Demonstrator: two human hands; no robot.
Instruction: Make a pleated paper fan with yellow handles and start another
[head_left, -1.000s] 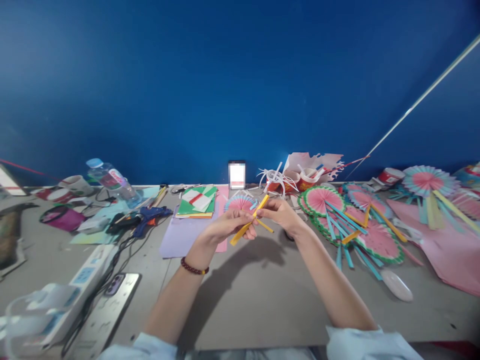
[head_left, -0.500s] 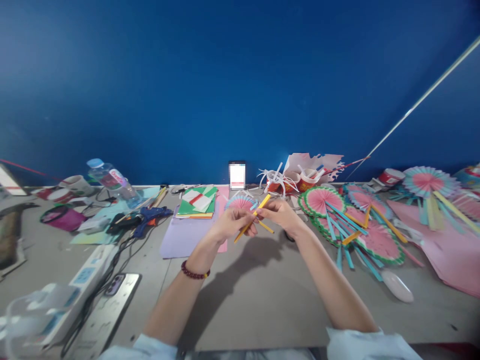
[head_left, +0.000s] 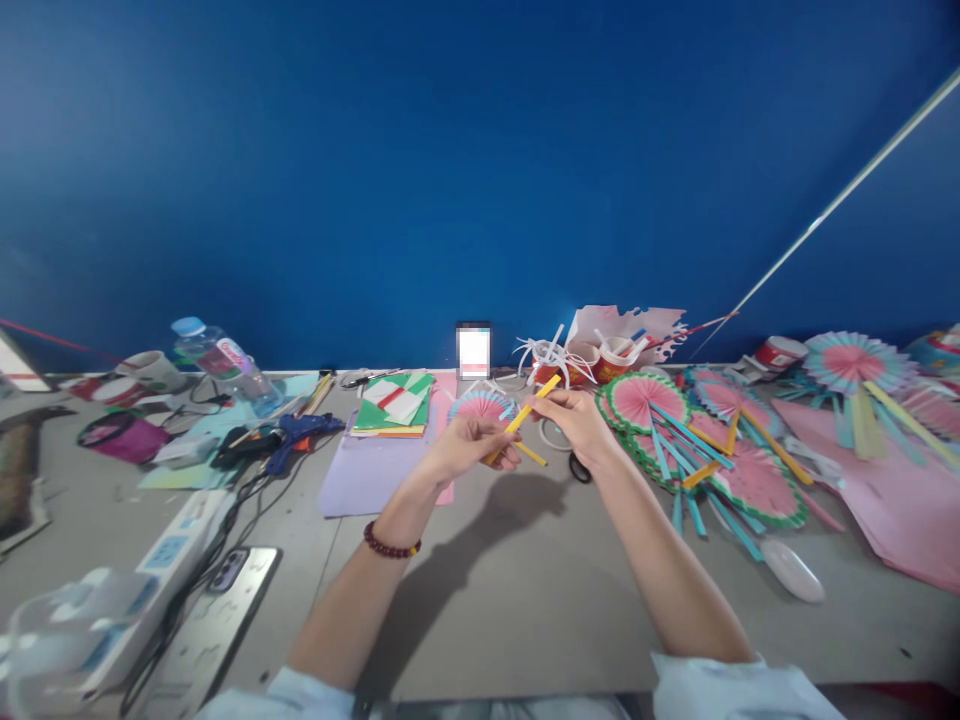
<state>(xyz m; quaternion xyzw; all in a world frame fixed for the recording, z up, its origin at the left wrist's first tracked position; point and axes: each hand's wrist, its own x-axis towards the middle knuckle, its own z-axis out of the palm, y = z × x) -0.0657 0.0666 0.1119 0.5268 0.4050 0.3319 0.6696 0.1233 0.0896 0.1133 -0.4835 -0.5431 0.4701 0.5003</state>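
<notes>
A narrow yellow strip (head_left: 534,402), which looks like paper, slants up to the right between my hands. My left hand (head_left: 472,447) pinches its lower part with closed fingers. Farther up, the thumb and fingers of my right hand (head_left: 576,418) are closed on the same strip. A second yellow piece (head_left: 533,454) shows just below, close to my left fingertips; whether it is joined to the strip I cannot tell. Behind my hands lies a pleated pink-and-blue paper fan (head_left: 482,404), partly hidden. A black loop (head_left: 579,467), perhaps a scissors handle, shows beside my right wrist.
Finished-looking watermelon paper fans (head_left: 646,402) with blue and yellow strips lie right. A white spoon-like piece (head_left: 793,571) rests nearer. Left are a blue glue gun (head_left: 304,432), a phone (head_left: 217,620), a power strip (head_left: 161,560) and a bottle (head_left: 225,355). A blue wall (head_left: 450,180) stands behind.
My right hand has moved right and slightly up along the yellow strip, away from my left hand. More of the strip shows between them, and the black loop is more visible.
</notes>
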